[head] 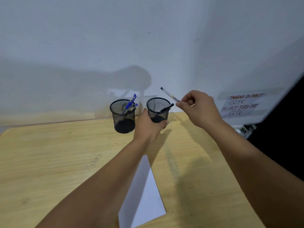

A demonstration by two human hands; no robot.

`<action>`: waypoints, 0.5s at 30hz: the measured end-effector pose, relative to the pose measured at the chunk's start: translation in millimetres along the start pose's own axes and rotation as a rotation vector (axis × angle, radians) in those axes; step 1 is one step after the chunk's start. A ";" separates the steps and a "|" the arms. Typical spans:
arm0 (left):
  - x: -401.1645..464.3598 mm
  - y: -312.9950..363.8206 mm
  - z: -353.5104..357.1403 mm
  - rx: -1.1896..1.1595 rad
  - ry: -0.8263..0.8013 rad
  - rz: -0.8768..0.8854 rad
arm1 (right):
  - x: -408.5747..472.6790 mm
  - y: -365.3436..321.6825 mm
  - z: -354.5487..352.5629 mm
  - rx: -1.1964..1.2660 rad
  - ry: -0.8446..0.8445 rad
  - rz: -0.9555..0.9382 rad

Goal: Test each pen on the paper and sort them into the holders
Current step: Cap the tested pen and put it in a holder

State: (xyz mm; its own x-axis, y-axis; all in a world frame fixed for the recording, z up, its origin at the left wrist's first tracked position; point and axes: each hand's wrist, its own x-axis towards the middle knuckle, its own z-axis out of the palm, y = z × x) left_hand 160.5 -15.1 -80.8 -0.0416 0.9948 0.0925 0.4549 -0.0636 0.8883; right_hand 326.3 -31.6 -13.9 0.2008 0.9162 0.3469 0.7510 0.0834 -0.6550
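Two black mesh pen holders stand at the far edge of the wooden desk (49, 162). The left holder (122, 116) contains several blue pens (130, 103). The right holder (158, 110) has a black pen (167, 108) leaning in it. My left hand (148, 126) grips the right holder's lower side. My right hand (199, 108) pinches a clear-barrelled pen (170, 95) by one end, held slanted in the air just above and to the right of the right holder's rim. A white sheet of paper (144, 195) lies on the desk between my forearms.
A white wall rises directly behind the holders. At the right, a handwritten paper sign (241, 104) about CCTV is taped to the wall, with a dark area (283, 137) and some white fittings beside the desk's right edge.
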 end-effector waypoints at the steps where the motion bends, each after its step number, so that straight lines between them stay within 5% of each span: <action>1: 3.2 -0.4 3.9 0.001 0.010 -0.005 | 4.9 -2.1 0.3 -0.049 -0.012 -0.037; 15: 27.4 -15.9 19.2 -0.010 0.074 0.020 | 28.4 -21.9 47.8 -0.465 -0.213 -0.281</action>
State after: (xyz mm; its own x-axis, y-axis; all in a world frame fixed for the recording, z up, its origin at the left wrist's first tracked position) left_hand 169.2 14.7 -101.0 -0.0988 0.9848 0.1432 0.4470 -0.0846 0.8905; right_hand 285.4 11.3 -21.8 -0.1410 0.9464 0.2905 0.9640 0.1980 -0.1773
